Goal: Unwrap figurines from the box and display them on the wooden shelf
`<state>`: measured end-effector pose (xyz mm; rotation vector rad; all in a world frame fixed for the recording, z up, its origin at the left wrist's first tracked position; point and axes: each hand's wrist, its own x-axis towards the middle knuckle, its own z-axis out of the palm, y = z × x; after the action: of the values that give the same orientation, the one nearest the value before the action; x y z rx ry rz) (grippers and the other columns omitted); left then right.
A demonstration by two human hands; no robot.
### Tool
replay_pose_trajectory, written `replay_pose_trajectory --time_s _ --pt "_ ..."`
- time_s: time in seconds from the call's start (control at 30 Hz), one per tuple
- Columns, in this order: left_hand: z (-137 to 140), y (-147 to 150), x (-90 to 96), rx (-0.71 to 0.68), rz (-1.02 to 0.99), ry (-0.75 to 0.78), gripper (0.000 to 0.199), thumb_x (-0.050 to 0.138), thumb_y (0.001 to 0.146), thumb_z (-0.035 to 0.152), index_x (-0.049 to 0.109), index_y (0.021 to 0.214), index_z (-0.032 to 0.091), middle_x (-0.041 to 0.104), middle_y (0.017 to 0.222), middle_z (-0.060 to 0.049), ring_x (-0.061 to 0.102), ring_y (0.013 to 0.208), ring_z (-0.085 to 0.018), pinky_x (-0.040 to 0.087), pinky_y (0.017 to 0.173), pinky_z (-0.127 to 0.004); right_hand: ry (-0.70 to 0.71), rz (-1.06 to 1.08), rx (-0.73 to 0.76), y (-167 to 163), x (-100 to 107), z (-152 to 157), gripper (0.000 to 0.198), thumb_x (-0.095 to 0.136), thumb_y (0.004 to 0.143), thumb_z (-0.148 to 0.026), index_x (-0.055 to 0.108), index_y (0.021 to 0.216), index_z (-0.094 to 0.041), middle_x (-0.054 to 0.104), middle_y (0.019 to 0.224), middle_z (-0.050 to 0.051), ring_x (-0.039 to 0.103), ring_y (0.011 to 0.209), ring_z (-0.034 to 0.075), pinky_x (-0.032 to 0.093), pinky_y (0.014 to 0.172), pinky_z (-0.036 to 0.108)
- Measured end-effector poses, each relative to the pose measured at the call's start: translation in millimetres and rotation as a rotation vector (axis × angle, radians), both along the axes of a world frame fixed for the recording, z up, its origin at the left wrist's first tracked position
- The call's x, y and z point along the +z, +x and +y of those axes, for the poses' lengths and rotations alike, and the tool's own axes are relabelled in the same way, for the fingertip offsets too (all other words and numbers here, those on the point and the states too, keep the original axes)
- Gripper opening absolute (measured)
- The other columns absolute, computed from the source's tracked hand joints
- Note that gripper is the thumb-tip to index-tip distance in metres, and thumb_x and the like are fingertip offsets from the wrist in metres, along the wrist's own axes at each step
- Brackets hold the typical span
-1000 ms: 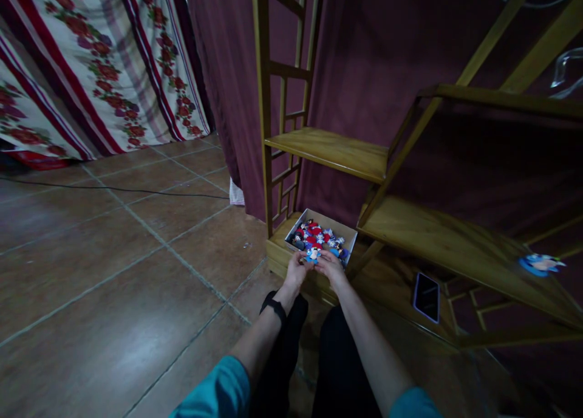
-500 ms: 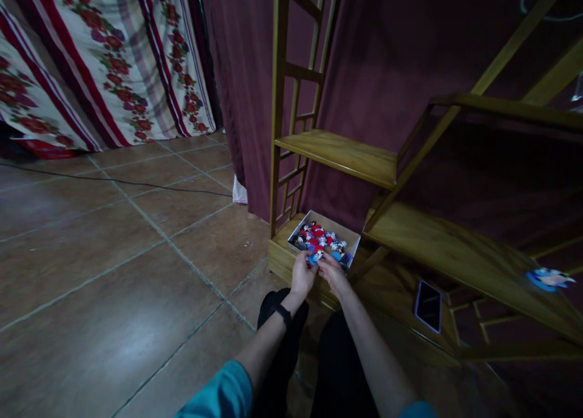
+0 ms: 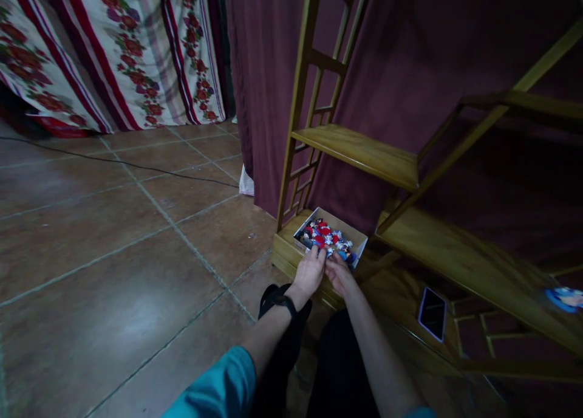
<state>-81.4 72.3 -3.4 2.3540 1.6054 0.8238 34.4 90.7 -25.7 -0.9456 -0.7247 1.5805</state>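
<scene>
Two bare hands work close together at the near side of an open box [image 3: 350, 231]. The left hand [image 3: 310, 270] is turned with its back uppermost, fingers bent and partly closed; the right hand [image 3: 339, 273], just beside it, is half curled, its fingers drawn in toward the left. Between the two sets of fingertips shows a small blue toy figure [image 3: 330, 253], mostly covered by them; I cannot tell which fingers, if any, have a firm grip on it. Immediately beyond the hands, inside the box, lies a jumble of small toy figures [image 3: 323, 230] in red, white, blue and black, too small and crowded to count. The box sits on the low wooden base [image 3: 283, 257] of a shelf unit, just past the fingertips. Above and beyond the hands runs a bare wooden shelf [image 3: 359, 154], with a purple curtain [image 3: 273, 102] behind it. To the right of the right hand, and nearer the body, lies a dark-screened phone [image 3: 432, 314]; farther right, well apart from the hand, a blurred blue-and-white object [image 3: 565, 298] rests on another shelf [image 3: 460, 254]. A black band [image 3: 286, 302] circles the wrist behind the left hand, and tiled floor [image 3: 136, 272] spreads to that hand's left.
</scene>
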Motion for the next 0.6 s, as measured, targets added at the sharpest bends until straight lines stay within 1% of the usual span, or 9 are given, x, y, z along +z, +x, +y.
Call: replay_pose_trajectory --time_s 0.1,0.2,0.3,0.47,0.53,0.6 --pt "1.2 -2.4 2.9 -0.056 0.110 0.063 0.035 0.041 0.082 0.015 0.039 0.117 0.019 0.045 0.108 -0.010 0.051 0.095 -0.021 0.043 0.079 -0.033 -0.007 -0.011 -0.005 1.2 2.7 -1.7 0.044 0.069 0.058 -0.014 0.059 0.098 -0.029 0.065 0.099 -0.005 0.060 0.089 0.012 0.049 0.072 0.021" --pt "2.7 -2.4 0.7 -0.090 0.129 0.090 0.035 0.037 0.083 0.012 0.040 0.118 0.017 0.045 0.116 -0.013 0.050 0.098 -0.022 0.042 0.081 -0.034 -0.008 -0.038 0.006 2.8 3.0 -2.0 0.043 0.069 0.058 -0.016 0.059 0.098 -0.030 0.065 0.102 -0.005 0.059 0.093 0.013 0.049 0.074 0.022" --pt "3.6 -0.9 -3.1 -0.130 0.038 0.072 0.033 0.036 0.084 0.011 0.043 0.116 0.016 0.046 0.120 -0.016 0.050 0.101 -0.023 0.040 0.084 -0.035 -0.019 -0.101 0.003 4.6 1.1 -1.1 0.045 0.069 0.057 -0.017 0.058 0.098 -0.031 0.065 0.103 -0.005 0.058 0.097 0.016 0.049 0.076 0.026" --pt "2.9 0.4 -7.4 -0.182 -0.199 0.031 0.031 0.039 0.083 0.013 0.047 0.113 0.015 0.046 0.123 -0.018 0.048 0.108 -0.026 0.036 0.090 -0.037 -0.029 -0.199 0.002 7.8 -1.2 -0.8 0.049 0.068 0.057 -0.020 0.056 0.103 -0.031 0.061 0.112 -0.003 0.057 0.100 0.018 0.050 0.076 0.028" --pt "2.0 0.1 -8.6 -0.194 -0.236 0.029 0.030 0.039 0.083 0.013 0.048 0.112 0.015 0.047 0.122 -0.019 0.048 0.109 -0.027 0.036 0.090 -0.038 -0.026 -0.203 0.012 9.0 -1.0 -1.5 0.051 0.069 0.056 -0.019 0.056 0.103 -0.031 0.060 0.113 -0.003 0.057 0.100 0.018 0.049 0.076 0.028" --pt "0.9 -0.2 -9.3 -0.200 -0.211 0.024 0.030 0.038 0.084 0.013 0.048 0.112 0.015 0.046 0.123 -0.019 0.047 0.109 -0.027 0.035 0.090 -0.038 -0.016 -0.196 0.021 9.9 -0.3 -2.5 0.051 0.069 0.055 -0.018 0.056 0.103 -0.031 0.061 0.112 -0.003 0.057 0.099 0.017 0.049 0.077 0.027"
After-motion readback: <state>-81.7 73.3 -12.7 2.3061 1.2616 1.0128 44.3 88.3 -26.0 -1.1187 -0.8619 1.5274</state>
